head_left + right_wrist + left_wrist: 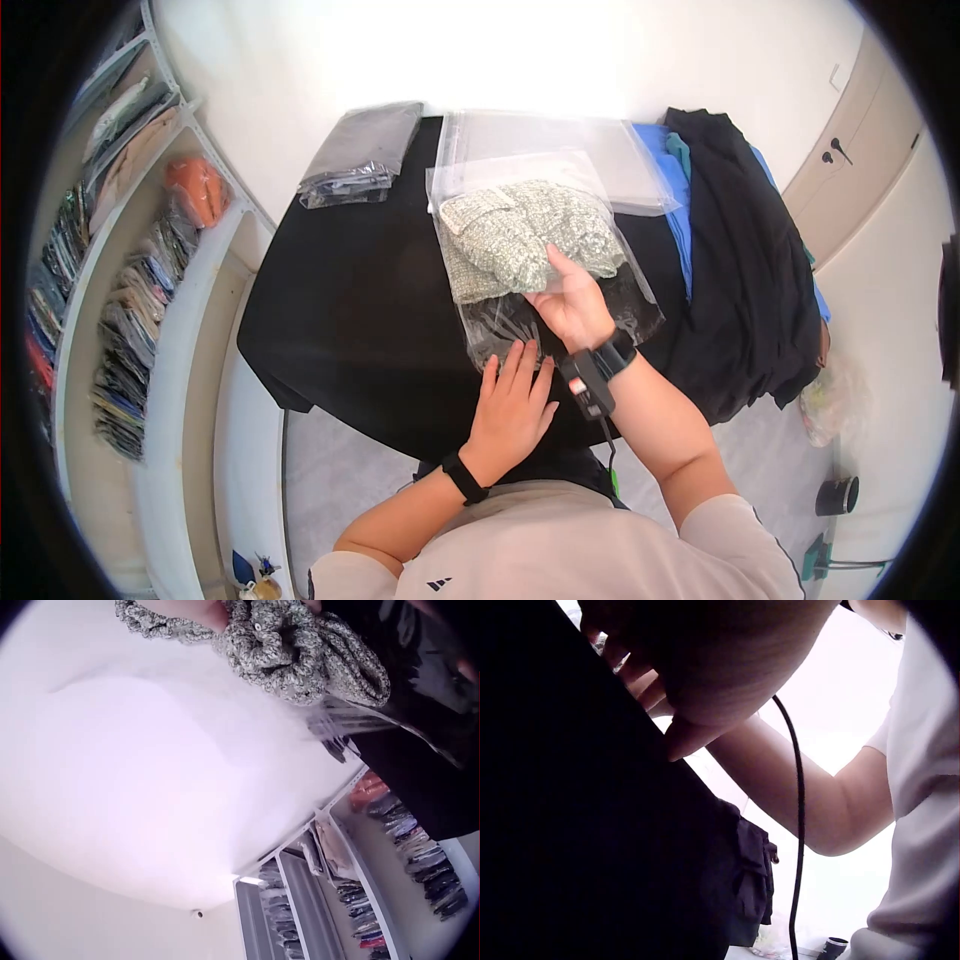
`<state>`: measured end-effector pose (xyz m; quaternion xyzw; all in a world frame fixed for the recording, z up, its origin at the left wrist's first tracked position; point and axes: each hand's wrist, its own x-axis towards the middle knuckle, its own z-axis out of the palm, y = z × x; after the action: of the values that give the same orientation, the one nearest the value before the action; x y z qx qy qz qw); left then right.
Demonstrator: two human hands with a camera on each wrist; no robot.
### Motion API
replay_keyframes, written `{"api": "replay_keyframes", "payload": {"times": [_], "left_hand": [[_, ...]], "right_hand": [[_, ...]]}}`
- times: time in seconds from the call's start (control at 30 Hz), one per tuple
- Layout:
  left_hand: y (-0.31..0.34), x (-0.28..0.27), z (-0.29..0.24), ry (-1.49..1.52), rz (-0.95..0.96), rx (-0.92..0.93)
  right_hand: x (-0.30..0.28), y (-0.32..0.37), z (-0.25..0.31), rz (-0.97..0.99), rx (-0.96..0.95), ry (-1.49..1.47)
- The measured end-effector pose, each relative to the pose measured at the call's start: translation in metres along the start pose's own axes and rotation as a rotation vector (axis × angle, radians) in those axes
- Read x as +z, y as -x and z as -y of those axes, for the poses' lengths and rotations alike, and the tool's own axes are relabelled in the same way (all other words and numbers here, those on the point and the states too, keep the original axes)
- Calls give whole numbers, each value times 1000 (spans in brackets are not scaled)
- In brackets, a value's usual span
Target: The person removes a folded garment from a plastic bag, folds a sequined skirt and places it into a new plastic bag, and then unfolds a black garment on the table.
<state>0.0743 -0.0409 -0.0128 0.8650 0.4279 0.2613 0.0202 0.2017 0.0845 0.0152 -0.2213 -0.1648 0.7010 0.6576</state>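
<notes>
A folded grey-green knit garment [515, 225] lies within the outline of a clear plastic bag [490, 335] on the black-covered table, in the head view. My right hand [575, 305] holds the garment's near edge, thumb on top; in the right wrist view the thumb [206, 613] presses the bunched knit [289, 656]. Fingers spread and straight, my left hand [512, 405] rests its fingertips at the near end of the bag. The left wrist view is dark and shows mainly that hand's underside [727, 682].
A packed grey garment [365, 145] sits at the table's back left. Behind the knit lies a stack of clear bags [560, 135]. Black clothing [745, 270] over blue cloth covers the right side. Shelves [195, 290] of bagged clothes stand at left.
</notes>
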Motion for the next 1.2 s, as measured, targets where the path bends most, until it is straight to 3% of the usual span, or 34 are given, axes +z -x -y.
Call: {"api": "replay_keyframes", "payload": {"times": [0.07,0.23,0.37,0.53,0.67,0.83,0.9,0.97,1.0,1.07,1.13,1.2], "left_hand": [[1,-3,-1,12,5,-7],[1,0,-3,17,-13,-13],[2,2,-2,12,-15,-2],[2,1,-2,19,-23,5],[4,1,-1,20,-23,11],[5,-7,5,48,8,13],[7,-15,10,81,34,6],[14,-26,20,153,14,19],[15,-37,25,323,-86,67],[21,-63,39,409,-236,261],[26,-78,58,299,-428,150],[11,-87,76,385,-539,-226]], "right_hand": [[-10,-33,-2,57,156,-111],[0,-74,-1,-37,120,-159],[5,-94,2,-2,112,-95],[-8,-120,10,-32,258,-16],[-18,-122,10,-30,215,-1],[1,-76,14,-102,90,372],[26,-17,23,-105,204,379],[30,38,33,40,321,446],[40,67,50,280,396,603],[50,105,87,381,409,804],[34,112,124,297,182,871],[18,97,146,90,-60,901]]}}
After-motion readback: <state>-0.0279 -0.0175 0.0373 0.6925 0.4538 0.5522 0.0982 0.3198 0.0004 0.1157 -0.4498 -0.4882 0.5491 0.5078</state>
